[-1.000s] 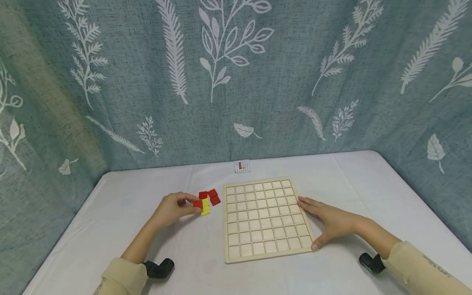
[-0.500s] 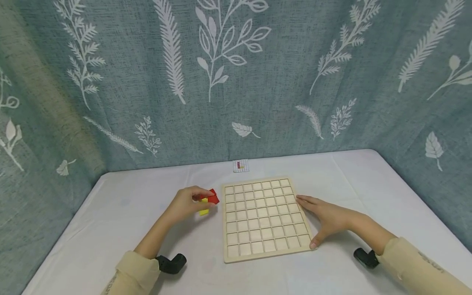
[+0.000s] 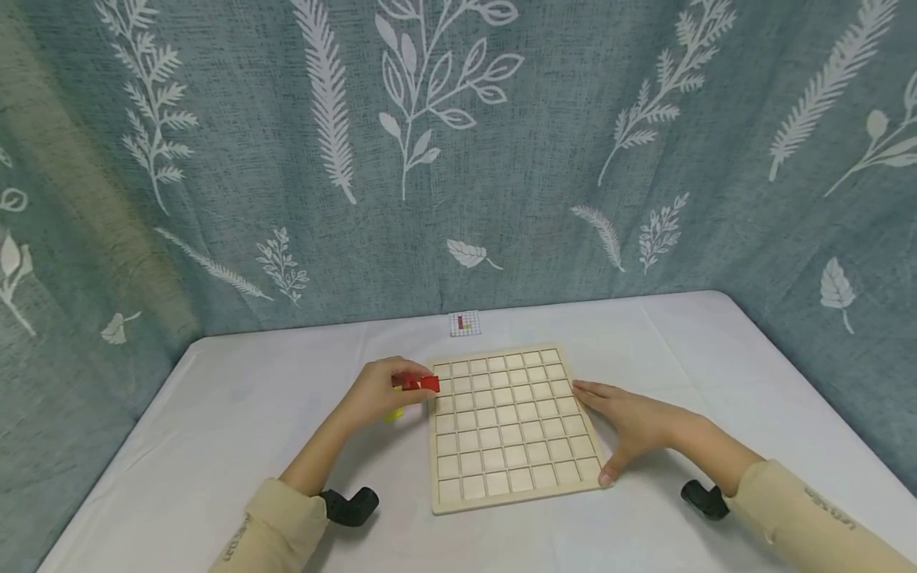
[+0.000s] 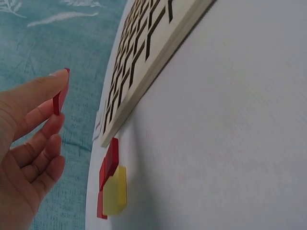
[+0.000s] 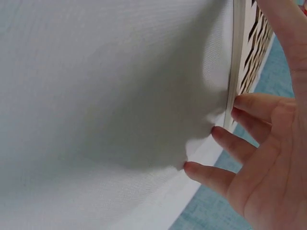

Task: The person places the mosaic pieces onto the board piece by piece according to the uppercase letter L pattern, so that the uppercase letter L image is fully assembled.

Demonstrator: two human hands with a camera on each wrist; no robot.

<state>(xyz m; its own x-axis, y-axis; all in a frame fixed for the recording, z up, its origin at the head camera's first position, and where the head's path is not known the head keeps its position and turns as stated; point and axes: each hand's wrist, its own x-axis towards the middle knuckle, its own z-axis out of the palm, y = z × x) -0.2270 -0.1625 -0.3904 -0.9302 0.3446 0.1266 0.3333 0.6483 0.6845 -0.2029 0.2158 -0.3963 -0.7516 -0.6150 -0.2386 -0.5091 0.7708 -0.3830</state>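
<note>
My left hand [image 3: 383, 390] pinches a red square tile [image 3: 430, 383] between thumb and fingertips, over the left edge of the wooden grid board [image 3: 501, 422]. In the left wrist view that red tile [image 4: 61, 93] is seen edge-on, raised off the table. Beneath and behind the hand lie more red tiles [image 4: 111, 158] beside yellow tiles [image 4: 115, 191], partly hidden in the head view. My right hand [image 3: 637, 426] rests with spread, straight fingers along the board's right edge, thumb at the near corner; its fingertips [image 5: 240, 101] touch the board's side in the right wrist view.
A small printed grid card [image 3: 465, 323] with red and yellow squares lies at the table's back edge, beyond the board. A patterned teal curtain [image 3: 458, 159] hangs behind the white-covered table [image 3: 179, 446].
My left hand has moved right from the tile pile to the board's left edge, carrying a red tile. The right hand has kept its place at the board.
</note>
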